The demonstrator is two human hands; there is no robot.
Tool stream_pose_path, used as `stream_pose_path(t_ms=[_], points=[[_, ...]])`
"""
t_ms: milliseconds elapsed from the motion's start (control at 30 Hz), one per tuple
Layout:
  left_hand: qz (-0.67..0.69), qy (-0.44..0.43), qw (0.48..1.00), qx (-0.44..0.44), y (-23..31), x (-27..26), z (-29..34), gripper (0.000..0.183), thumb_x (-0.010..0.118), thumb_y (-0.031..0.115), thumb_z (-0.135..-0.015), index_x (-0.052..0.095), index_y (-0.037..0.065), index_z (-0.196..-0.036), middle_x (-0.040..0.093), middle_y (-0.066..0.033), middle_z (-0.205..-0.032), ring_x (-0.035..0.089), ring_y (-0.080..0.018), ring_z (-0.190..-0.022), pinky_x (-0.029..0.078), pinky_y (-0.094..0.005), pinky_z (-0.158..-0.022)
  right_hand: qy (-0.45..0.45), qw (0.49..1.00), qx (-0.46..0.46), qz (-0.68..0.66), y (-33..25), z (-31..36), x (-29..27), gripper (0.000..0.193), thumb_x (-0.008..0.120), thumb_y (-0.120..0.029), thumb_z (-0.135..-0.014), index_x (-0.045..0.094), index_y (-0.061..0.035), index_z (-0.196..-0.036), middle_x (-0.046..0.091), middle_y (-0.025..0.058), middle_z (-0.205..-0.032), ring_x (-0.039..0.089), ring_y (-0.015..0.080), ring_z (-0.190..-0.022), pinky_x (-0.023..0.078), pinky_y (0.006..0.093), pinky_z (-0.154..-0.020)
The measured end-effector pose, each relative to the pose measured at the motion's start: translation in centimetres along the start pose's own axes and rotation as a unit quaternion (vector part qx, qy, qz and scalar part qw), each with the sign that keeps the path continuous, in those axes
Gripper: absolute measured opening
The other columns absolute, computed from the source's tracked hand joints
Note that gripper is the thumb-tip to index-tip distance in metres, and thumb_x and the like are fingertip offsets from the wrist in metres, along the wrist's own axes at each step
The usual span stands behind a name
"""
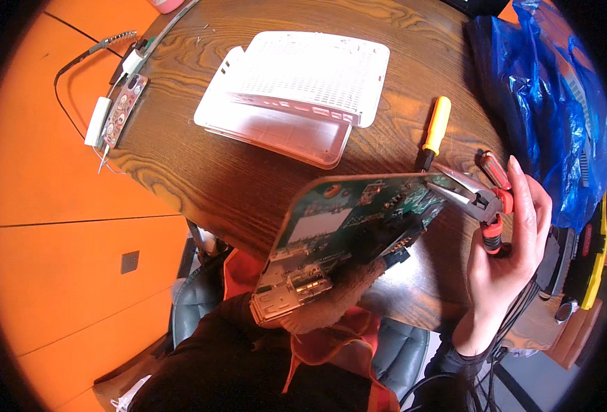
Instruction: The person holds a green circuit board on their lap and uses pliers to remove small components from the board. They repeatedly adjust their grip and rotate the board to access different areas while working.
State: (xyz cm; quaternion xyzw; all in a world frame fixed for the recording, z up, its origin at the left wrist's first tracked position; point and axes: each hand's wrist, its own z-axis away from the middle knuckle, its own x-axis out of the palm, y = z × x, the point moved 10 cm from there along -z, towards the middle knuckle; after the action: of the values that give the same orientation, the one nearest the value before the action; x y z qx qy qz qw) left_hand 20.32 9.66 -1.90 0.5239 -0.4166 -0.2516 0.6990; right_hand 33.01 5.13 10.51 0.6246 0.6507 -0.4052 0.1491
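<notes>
My left hand (341, 300), partly hidden behind a green circuit board (324, 244), holds the board up on its edge, tilted above the table. Metal port housings sit along its lower end. In my right hand (521, 237) is a pair of long-nose pliers (480, 200) with red and black handles. The plier jaws are spread, and their tips are by the board's upper right corner; whether they touch it I cannot tell. Close to the pliers lie a yellow-handled screwdriver (437, 127) and a small red tool (495, 169).
A white vented casing (307, 72) rests on a white tray-like shell (283, 134) farther back on the wooden table (200, 182). A blue plastic bag (523, 103) stands at the right, above several tools. A phone (125, 110) and cables lie along the left edge, beside orange cabinets (63, 165).
</notes>
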Motion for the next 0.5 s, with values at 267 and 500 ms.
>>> stream_pose_path(t_ms=[267, 500], points=[[0.025, 0.003, 1.0, 0.01, 0.1, -0.8, 0.2, 0.042, 0.052, 0.006, -0.085, 0.042, 0.005, -0.125, 0.049, -0.0122, -0.121, 0.05, -0.0208, -0.108, 0.042, -0.0323, -0.092, -0.023, 0.999, 0.016, -0.025, 0.2, 0.0, 0.3, 0.058, 0.061, 0.007, -0.058, 0.058, -0.0058, -0.114, 0.052, 0.014, -0.097, 0.053, 0.0251, -0.092, 0.042, 0.0329, -0.084], [-0.018, 0.017, 0.998, 0.062, 1.0, -0.8, -0.1, 0.045, 0.053, 0.005, -0.084, 0.039, 0.005, -0.127, 0.047, -0.0133, -0.124, 0.05, -0.0217, -0.11, 0.041, -0.0332, -0.094, -0.031, 0.999, 0.019, 0.009, 0.3, 0.1, 0.2, 0.059, 0.057, 0.007, -0.056, 0.06, -0.0078, -0.112, 0.052, 0.0123, -0.096, 0.05, 0.0265, -0.093, 0.037, 0.0379, -0.091]])
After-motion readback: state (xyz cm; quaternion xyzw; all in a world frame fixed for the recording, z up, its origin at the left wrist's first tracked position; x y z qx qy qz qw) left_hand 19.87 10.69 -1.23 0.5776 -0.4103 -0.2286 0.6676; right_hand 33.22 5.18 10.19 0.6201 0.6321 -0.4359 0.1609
